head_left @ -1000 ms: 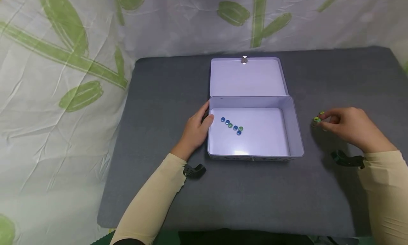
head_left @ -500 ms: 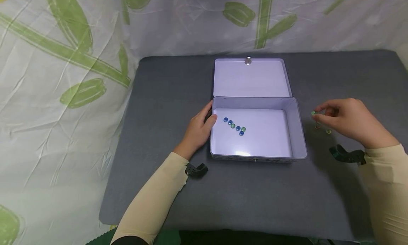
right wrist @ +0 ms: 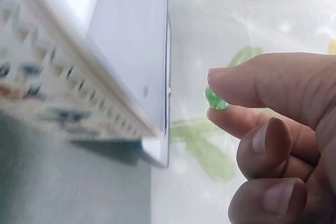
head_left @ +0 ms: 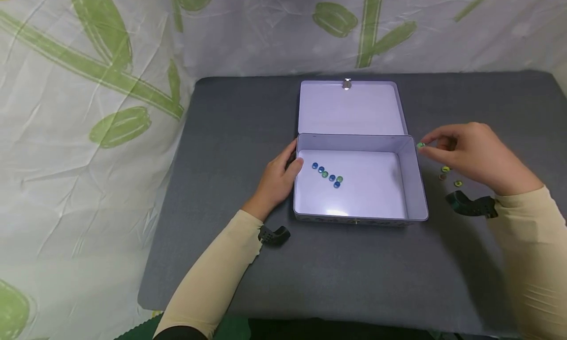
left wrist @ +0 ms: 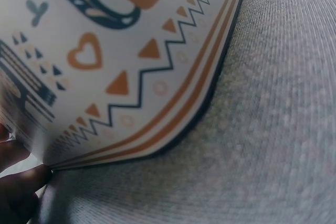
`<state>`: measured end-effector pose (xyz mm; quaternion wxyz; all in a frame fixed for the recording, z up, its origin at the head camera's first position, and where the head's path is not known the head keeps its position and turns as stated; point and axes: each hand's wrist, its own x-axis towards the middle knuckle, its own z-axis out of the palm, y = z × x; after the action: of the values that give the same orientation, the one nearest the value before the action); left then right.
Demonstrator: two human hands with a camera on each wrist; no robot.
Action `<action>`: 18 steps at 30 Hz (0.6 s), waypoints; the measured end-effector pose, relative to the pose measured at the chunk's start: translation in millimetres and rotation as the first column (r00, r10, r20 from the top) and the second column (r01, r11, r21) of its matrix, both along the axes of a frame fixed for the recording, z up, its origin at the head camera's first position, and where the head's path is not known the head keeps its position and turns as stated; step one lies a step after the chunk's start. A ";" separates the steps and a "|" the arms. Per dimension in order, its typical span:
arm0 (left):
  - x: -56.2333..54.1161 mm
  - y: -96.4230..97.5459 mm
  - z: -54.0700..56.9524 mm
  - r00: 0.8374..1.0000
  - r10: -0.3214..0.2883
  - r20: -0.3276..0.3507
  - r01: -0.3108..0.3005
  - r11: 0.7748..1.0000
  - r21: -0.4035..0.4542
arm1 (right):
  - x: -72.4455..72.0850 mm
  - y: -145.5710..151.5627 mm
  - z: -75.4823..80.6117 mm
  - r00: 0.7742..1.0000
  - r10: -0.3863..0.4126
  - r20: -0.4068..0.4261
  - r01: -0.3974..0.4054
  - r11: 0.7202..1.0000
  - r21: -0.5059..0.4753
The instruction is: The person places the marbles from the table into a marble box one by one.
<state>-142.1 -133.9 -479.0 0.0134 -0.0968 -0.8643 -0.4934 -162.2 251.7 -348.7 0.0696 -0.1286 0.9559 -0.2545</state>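
Note:
An open tin box (head_left: 361,217) with a pale lilac inside stands on the grey table. Inside it, towards the left, lie several blue and green glass marbles (head_left: 332,177). My left hand (head_left: 275,180) holds the box by its left wall, thumb over the rim and fingers outside; the left wrist view shows the patterned wall (left wrist: 121,72) with fingertips (left wrist: 31,179) at its corner. My right hand (head_left: 471,153) pinches a green glass marble (right wrist: 214,99) between thumb and forefinger. It is just off the box's right rim, above the table.
Several loose marbles (head_left: 458,183) lie on the table right of the box, below my right hand. The lid (head_left: 350,108) lies folded back behind the box, its metal clasp (head_left: 347,84) at the far edge. A patterned curtain (head_left: 266,30) hangs behind the table.
My right hand has lifted the green marble from the group on the table and carried it left to near the box rim. The left hand keeps its hold on the box.

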 end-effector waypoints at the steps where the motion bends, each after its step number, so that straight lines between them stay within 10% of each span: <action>1: -0.1 0.0 -0.4 1.000 0.002 0.000 -0.002 1.000 -0.002 | -0.7 -3.2 0.9 1.000 0.007 0.003 -0.007 1.000 -0.003; 18: 0.5 2.5 1.0 1.000 -0.001 0.004 0.001 1.000 0.020 | -14.6 -60.1 5.1 0.987 0.162 -0.008 -0.162 0.987 -0.009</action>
<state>-141.6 -131.4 -478.0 0.0123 -0.0961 -0.8593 -0.5023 -176.8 191.6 -343.6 0.0862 -0.2073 0.9413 -0.2522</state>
